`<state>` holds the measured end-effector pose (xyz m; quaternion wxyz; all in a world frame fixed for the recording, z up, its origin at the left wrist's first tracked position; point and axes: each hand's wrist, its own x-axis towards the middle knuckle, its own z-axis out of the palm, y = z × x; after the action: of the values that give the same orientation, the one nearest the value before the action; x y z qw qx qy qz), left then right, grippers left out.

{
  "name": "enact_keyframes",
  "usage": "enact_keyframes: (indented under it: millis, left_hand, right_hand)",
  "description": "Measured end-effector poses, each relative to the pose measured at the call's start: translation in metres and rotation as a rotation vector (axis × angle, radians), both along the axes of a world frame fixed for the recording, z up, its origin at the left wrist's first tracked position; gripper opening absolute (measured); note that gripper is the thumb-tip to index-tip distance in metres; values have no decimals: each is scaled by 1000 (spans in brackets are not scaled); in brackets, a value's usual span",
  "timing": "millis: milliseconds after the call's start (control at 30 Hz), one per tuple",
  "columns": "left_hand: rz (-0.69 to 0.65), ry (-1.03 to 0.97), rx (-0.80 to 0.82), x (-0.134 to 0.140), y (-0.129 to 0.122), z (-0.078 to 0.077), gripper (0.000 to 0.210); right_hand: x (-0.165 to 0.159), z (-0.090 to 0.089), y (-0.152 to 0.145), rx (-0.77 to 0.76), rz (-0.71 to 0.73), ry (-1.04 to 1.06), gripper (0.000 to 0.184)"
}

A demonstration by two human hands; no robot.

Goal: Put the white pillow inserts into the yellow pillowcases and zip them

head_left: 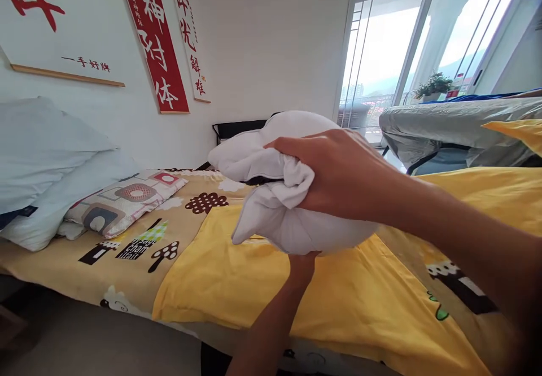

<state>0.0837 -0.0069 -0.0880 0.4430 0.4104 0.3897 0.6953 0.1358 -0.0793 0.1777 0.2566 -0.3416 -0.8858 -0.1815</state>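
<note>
Over the bed (131, 277), a puffy white pillow (290, 229) was held up, clear of the yellow cloth (224, 285) spread beneath it. The right hand (334, 175) reached across from the side, thumb along the top and fingers curled closed around a bunched fold, presumably because gathered fabric gave a firmer grip than the bulging sides. The left hand (305, 257) was underneath, likely to bear the weight; little more than its wrist showed, so how far its fingers were open, or whether they gripped anything, could not be told. To the left, a patterned cushion (135, 195) lay beside stacked pale pillows (46, 156), perhaps kept there because that was the sleeper's head end.
</note>
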Motion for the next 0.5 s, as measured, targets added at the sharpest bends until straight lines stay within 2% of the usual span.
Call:
enact_keyframes:
  millis: [67,133,167,267,367,433,500]
  left_hand:
    - [29,-72,-20,11,3,4,89]
    - [-10,-102,6,13,-4,3,75]
    - [-44,-106,21,12,-10,2,67]
    - [-166,-49,-22,-3,-31,-8,48]
    - [-253,37,-127,-29,-52,-17,49]
    - [-137,20,-109,-50,-62,-15,67]
    - [109,-42,-6,-72,-68,-3,83]
  right_hand:
    - [-6,9,-3,1,32,3,51]
    - [-18,14,4,-13,65,-6,57]
    - [-25,14,11,-27,74,-21,53]
    - [-45,4,41,-113,62,-85,30]
    - [-54,-18,74,-283,2,-121,29]
    - [-58,-34,91,-366,-31,-118,35]
    - [-64,-48,101,-394,-37,-125,43]
